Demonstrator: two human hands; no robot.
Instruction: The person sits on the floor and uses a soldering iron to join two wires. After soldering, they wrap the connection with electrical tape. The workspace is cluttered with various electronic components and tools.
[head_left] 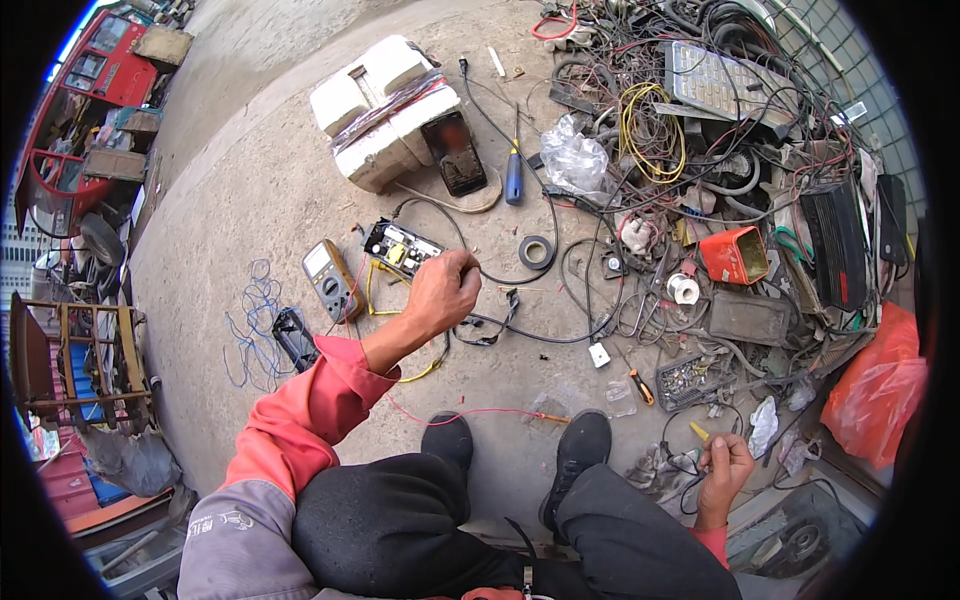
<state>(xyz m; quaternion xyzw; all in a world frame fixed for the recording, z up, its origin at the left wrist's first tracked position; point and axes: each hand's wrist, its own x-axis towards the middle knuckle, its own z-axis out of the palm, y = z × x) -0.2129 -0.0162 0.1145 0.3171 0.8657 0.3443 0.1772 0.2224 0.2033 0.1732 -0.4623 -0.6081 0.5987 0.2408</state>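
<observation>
My left hand [447,292] is closed, knuckles up, just beside an open circuit board in a black case [400,247]. Whatever its fingers may hold is hidden beneath them. A yellow wire [372,290] runs by the board. Left of it lies a yellow-and-grey multimeter [332,281] with thin leads. Far to the right, my right hand [727,470] pinches a small yellow pointed piece [699,431] between thumb and fingers. A black half-shell casing [294,338] rests below the multimeter. A red test lead [480,411] crosses the ground near my shoes.
A phone [453,152] leans on a white foam block [385,110]. Nearby are a blue-handled screwdriver [514,175] and black tape roll [535,252]. A tangled cable heap [640,130] fills the right, with an orange box [733,256] and a parts tray [690,381]. Blue wire [262,325] lies left.
</observation>
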